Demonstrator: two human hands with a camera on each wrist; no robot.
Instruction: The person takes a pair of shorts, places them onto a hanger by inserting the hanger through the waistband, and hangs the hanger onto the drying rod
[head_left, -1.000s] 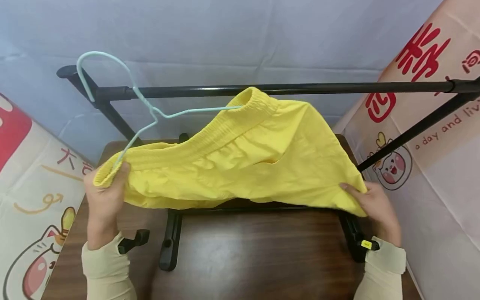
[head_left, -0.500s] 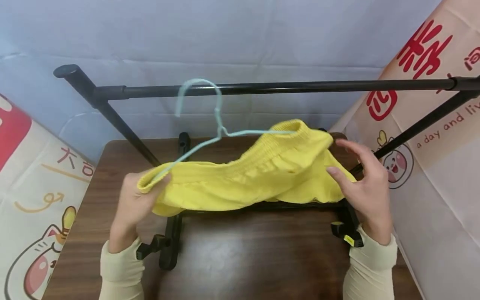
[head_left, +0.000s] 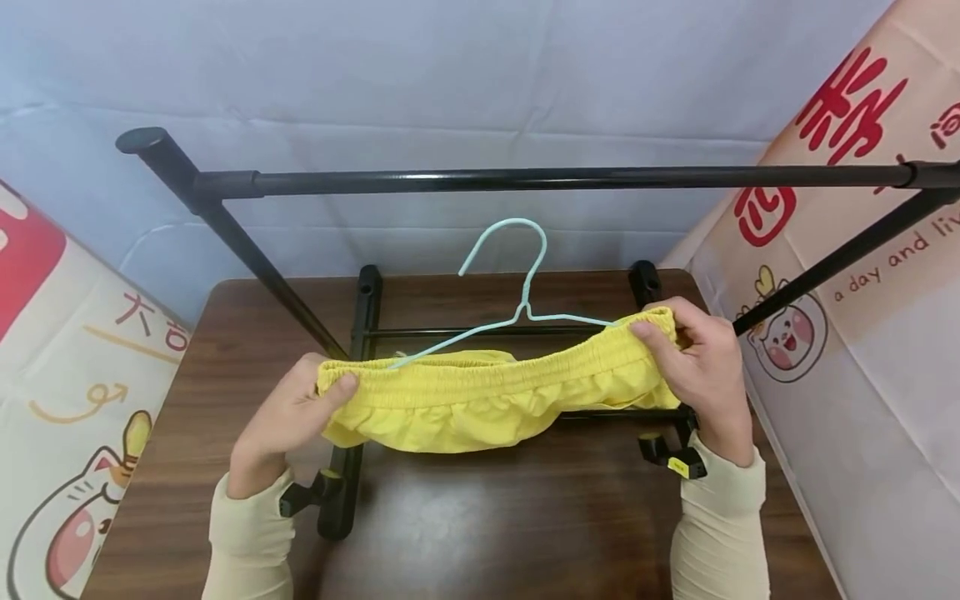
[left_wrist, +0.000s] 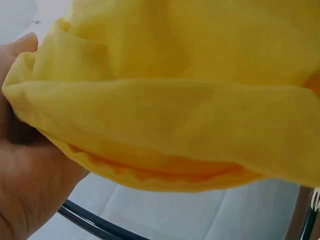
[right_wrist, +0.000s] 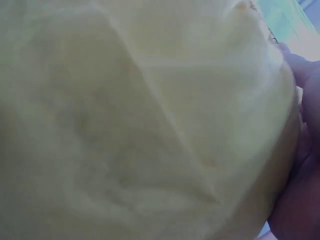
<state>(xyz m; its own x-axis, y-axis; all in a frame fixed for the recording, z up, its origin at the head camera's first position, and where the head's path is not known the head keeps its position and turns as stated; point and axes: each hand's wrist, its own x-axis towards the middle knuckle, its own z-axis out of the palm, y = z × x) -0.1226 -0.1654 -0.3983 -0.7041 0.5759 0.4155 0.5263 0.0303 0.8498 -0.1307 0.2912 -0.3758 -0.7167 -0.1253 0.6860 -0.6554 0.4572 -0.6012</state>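
Yellow shorts [head_left: 465, 417] with a gathered elastic waistband are stretched between my two hands. A pale mint clothes hanger [head_left: 527, 292] has its arms inside the waistband, and its hook stands up above the fabric. My left hand [head_left: 288, 408] pinches the left end of the waistband, thumb in front. At the other end, my right hand [head_left: 701, 358] grips the waistband with its thumb on the near side. Yellow cloth [left_wrist: 165, 115] fills most of the left wrist view, and it looks pale in the right wrist view, so the hanger's tips are hidden.
The black rail [head_left: 525, 179] of a garment rack runs across behind the hanger, above it in the head view. The rack's feet [head_left: 341, 492] stand on a brown wooden table [head_left: 480, 517]. Printed cloth panels [head_left: 847, 275] flank both sides.
My left hand moved right with the shorts and hanger, and the hook is now centred below the rail. My right hand let go of the leg hem and took hold of the waistband's right end.
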